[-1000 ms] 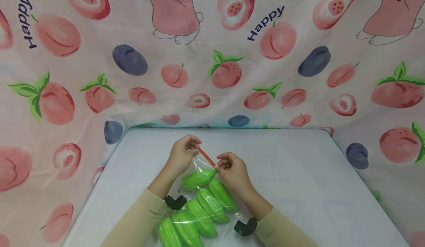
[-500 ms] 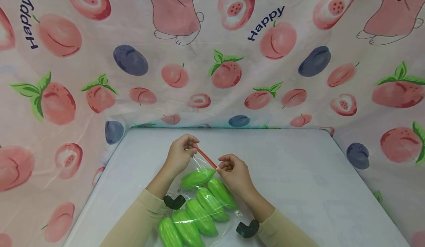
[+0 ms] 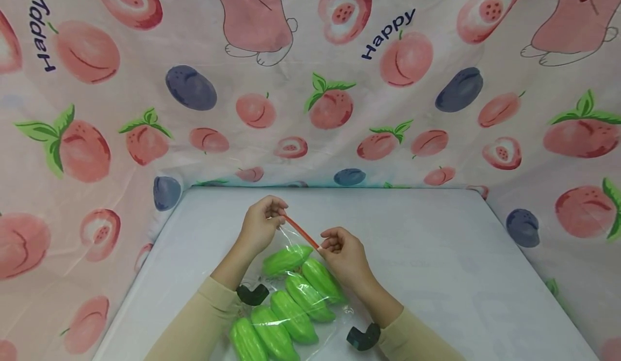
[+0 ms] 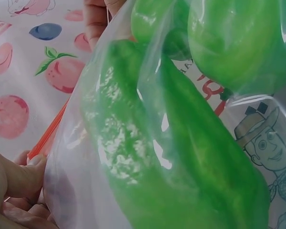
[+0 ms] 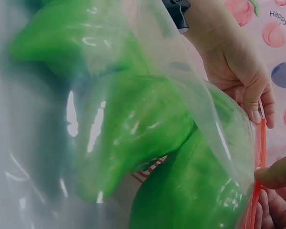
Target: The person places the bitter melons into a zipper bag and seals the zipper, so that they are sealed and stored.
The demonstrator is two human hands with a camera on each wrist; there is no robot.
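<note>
A clear zip bag [image 3: 335,326] with a red zip strip [image 3: 302,231] holds several bright green, ridged vegetables [image 3: 293,318] that look like toy peppers. My left hand [image 3: 260,225] pinches the strip's upper-left end between thumb and fingers. Farther down the strip, my right hand [image 3: 345,256] pinches it with thumb and forefinger. In the left wrist view the left thumb [image 4: 21,176] presses against the strip's end, and the green pieces fill the bag close by. The right wrist view has the right thumb [image 5: 279,174] on the red strip, which runs up to the left hand [image 5: 243,71].
The bag lies at the front of a white table [image 3: 436,275]. A pink fruit-print cloth [image 3: 291,81] hangs behind and at both sides. A dark wrist camera [image 3: 364,337] sits at the right cuff, another [image 3: 253,294] at the left.
The hands have drawn slightly apart: the left a little to the left, the right a little right and down. More red strip shows between them. The bag has barely moved.
</note>
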